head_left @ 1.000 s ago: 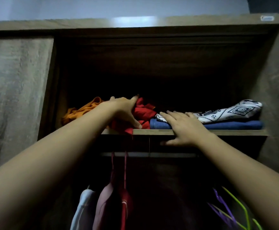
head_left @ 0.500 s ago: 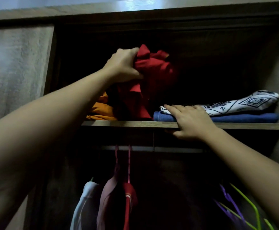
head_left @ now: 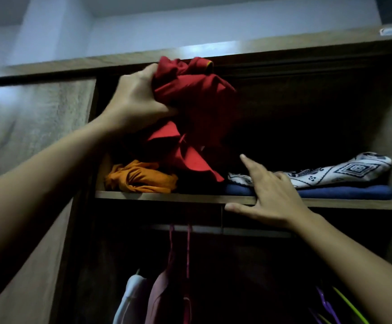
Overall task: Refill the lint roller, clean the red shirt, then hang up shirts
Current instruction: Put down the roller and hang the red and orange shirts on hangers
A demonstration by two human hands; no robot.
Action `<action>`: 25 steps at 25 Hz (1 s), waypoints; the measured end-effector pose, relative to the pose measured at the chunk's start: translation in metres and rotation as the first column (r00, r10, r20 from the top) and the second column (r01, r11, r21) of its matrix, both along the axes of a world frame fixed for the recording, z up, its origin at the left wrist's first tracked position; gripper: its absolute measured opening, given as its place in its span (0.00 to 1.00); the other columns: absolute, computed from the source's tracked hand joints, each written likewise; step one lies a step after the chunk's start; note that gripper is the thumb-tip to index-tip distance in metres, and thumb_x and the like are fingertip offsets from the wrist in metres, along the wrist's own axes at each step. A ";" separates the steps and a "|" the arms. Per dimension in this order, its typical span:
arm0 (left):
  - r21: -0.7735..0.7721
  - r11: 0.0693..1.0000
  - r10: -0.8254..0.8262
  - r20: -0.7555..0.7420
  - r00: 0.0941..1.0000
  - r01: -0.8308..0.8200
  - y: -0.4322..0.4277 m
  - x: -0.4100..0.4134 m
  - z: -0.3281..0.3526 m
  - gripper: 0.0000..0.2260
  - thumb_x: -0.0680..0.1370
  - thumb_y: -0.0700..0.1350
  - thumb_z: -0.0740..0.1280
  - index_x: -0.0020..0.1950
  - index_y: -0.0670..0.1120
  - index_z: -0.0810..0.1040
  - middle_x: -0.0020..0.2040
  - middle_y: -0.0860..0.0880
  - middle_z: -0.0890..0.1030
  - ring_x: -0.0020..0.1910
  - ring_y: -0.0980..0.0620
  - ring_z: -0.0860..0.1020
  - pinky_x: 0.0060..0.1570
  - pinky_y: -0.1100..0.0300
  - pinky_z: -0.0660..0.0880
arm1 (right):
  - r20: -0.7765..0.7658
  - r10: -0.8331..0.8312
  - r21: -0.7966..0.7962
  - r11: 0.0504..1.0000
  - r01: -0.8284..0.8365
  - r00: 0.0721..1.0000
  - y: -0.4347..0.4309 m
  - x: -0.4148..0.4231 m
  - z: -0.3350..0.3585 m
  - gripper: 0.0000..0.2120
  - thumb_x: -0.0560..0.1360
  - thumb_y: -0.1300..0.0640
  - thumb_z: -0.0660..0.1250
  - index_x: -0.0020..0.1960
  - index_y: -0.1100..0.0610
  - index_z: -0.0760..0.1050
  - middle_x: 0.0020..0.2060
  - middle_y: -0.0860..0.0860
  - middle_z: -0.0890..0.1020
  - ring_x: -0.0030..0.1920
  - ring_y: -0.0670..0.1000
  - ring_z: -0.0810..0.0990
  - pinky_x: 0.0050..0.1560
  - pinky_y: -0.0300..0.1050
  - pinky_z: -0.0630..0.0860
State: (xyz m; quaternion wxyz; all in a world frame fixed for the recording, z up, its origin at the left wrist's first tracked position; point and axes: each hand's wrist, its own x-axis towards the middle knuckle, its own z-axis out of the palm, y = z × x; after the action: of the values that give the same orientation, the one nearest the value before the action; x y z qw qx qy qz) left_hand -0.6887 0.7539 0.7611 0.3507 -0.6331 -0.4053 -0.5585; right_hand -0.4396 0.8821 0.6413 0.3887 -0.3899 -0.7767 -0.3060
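Observation:
My left hand (head_left: 135,101) grips a bunched red shirt (head_left: 195,108) and holds it up in the wardrobe's top compartment, its lower folds hanging down to the shelf (head_left: 167,197). My right hand (head_left: 272,195) rests on the shelf's front edge with fingers spread, touching a folded blue shirt (head_left: 344,191) that has a white patterned shirt (head_left: 344,170) stacked on it. An orange shirt (head_left: 141,177) lies crumpled at the shelf's left end. No lint roller is in view.
Below the shelf runs a hanging rail (head_left: 213,229) with several garments (head_left: 143,298) on hangers. Empty purple and green hangers (head_left: 337,305) sit at the lower right. A closed wardrobe door (head_left: 27,148) stands to the left.
My left hand closed on the red shirt and lifted it off the shelf, up toward the wardrobe's top. My right hand's fingers came up off the blue shirt and spread.

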 end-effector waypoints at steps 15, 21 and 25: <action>-0.460 0.689 -0.451 0.333 0.828 0.560 -0.077 -0.045 -0.194 0.35 0.56 0.51 0.77 0.61 0.54 0.69 0.57 0.53 0.80 0.58 0.55 0.79 0.63 0.48 0.73 | -0.285 0.563 -0.334 0.701 -0.631 0.776 -0.146 -0.058 -0.070 0.29 0.64 0.32 0.63 0.63 0.38 0.65 0.59 0.40 0.76 0.58 0.34 0.73 0.58 0.29 0.68; -0.672 0.302 -0.509 0.487 0.710 0.677 -0.104 -0.056 -0.280 0.26 0.68 0.43 0.76 0.63 0.49 0.70 0.59 0.51 0.79 0.58 0.58 0.77 0.59 0.61 0.75 | -0.388 0.506 -0.629 0.465 -0.623 0.770 -0.186 -0.064 -0.150 0.19 0.68 0.50 0.73 0.56 0.49 0.73 0.49 0.46 0.82 0.50 0.41 0.79 0.54 0.41 0.76; -0.728 -0.048 -0.479 0.618 0.624 0.684 -0.120 -0.056 -0.337 0.24 0.72 0.33 0.69 0.65 0.51 0.70 0.59 0.57 0.80 0.59 0.61 0.77 0.54 0.69 0.73 | -0.232 0.421 -0.760 0.484 -0.434 0.877 -0.213 -0.058 -0.204 0.13 0.71 0.57 0.70 0.51 0.56 0.70 0.46 0.51 0.78 0.45 0.42 0.74 0.52 0.48 0.74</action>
State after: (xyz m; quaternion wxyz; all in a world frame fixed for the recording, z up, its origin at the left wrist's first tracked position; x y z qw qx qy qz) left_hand -0.7446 0.6340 0.4242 -0.4037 -0.7622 -0.3663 -0.3491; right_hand -0.4980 0.6692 0.4372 0.2435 -0.3175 -0.8987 0.1799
